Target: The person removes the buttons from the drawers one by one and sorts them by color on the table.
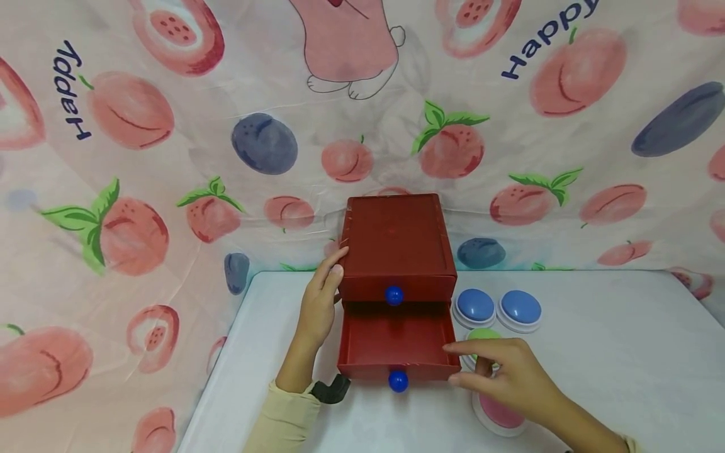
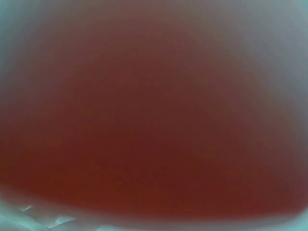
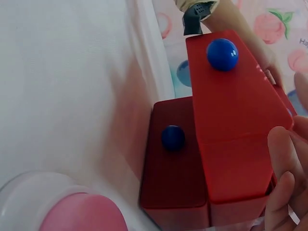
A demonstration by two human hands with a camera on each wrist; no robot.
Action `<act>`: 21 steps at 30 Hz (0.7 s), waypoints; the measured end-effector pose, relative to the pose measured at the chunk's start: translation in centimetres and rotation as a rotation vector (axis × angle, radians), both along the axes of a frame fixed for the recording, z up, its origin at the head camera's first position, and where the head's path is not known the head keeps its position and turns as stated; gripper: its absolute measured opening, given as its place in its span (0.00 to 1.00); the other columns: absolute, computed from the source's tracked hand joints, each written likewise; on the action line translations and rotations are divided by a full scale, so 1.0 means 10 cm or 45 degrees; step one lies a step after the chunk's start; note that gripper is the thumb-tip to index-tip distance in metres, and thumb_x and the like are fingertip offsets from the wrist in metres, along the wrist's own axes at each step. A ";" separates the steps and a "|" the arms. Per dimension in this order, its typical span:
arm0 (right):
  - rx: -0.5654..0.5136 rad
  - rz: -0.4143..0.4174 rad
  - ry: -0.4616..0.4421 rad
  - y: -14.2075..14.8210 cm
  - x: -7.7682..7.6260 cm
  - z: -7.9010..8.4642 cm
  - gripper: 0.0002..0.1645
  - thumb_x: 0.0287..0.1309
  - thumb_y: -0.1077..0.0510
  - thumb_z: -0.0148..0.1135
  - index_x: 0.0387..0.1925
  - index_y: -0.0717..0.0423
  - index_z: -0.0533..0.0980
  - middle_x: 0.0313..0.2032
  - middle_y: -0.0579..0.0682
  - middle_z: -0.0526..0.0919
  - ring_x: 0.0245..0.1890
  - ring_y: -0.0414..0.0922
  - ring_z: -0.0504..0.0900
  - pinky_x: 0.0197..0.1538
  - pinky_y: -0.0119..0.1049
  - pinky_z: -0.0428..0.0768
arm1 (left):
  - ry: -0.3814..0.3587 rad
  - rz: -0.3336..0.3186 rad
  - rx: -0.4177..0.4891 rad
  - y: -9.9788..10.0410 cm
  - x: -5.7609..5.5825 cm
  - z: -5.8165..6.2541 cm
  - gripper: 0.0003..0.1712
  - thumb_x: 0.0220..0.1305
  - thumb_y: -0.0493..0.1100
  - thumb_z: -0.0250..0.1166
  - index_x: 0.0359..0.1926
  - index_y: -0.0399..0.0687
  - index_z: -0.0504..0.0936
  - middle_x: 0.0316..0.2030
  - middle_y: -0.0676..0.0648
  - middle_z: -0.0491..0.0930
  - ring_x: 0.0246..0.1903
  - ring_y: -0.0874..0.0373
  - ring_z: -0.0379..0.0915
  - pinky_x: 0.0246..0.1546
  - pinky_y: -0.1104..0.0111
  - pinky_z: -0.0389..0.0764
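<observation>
A red drawer cabinet has its middle drawer pulled out, and the inside of that drawer looks bare. The cabinet's bottom drawer is closed. Blue round knobs sit on the drawer fronts. My left hand rests against the cabinet's left side with fingers extended. At the open drawer's right front corner is my right hand, its index finger over the side wall and its thumb apart from it near the front. Whether these fingertips touch the drawer is unclear. Blurred red fills most of the left wrist view.
Right of the cabinet stand two blue round push buttons, a green one partly under my right hand, and a pink one. A fruit-print cloth hangs behind the white table.
</observation>
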State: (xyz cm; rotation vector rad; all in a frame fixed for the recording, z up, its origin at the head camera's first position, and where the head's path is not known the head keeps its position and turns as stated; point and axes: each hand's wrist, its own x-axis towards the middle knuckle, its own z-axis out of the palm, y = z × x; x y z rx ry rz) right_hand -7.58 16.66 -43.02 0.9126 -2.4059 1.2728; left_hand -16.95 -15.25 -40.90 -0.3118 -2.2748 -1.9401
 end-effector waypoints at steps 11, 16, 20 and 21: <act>0.038 0.113 -0.092 -0.04 -0.08 -0.03 0.16 0.57 0.60 0.74 0.47 0.42 0.88 0.34 0.33 0.86 0.27 0.30 0.76 0.26 0.27 0.79 | 0.006 0.026 -0.019 0.00 -0.02 -0.01 0.24 0.79 0.60 0.47 0.71 0.74 0.71 0.72 0.53 0.67 0.66 0.46 0.71 0.57 0.38 0.77; 0.041 0.150 -0.072 -0.04 -0.11 -0.02 0.17 0.58 0.63 0.72 0.47 0.42 0.88 0.35 0.36 0.86 0.29 0.30 0.77 0.27 0.27 0.80 | -0.004 0.032 -0.028 0.00 -0.01 0.00 0.24 0.79 0.60 0.47 0.71 0.74 0.71 0.72 0.53 0.67 0.66 0.46 0.71 0.56 0.40 0.78; 0.040 0.143 0.000 -0.05 -0.13 -0.02 0.19 0.57 0.66 0.72 0.48 0.44 0.88 0.32 0.37 0.84 0.28 0.30 0.75 0.26 0.23 0.77 | -0.008 0.026 -0.023 0.00 -0.01 -0.01 0.24 0.79 0.60 0.47 0.71 0.74 0.71 0.72 0.53 0.67 0.66 0.46 0.71 0.56 0.39 0.77; 0.035 0.145 0.019 -0.06 -0.13 -0.03 0.20 0.56 0.67 0.73 0.48 0.45 0.88 0.32 0.38 0.83 0.27 0.29 0.75 0.26 0.21 0.76 | -0.009 0.024 -0.022 0.00 -0.02 -0.01 0.24 0.79 0.60 0.47 0.71 0.74 0.71 0.72 0.53 0.67 0.66 0.46 0.71 0.57 0.38 0.77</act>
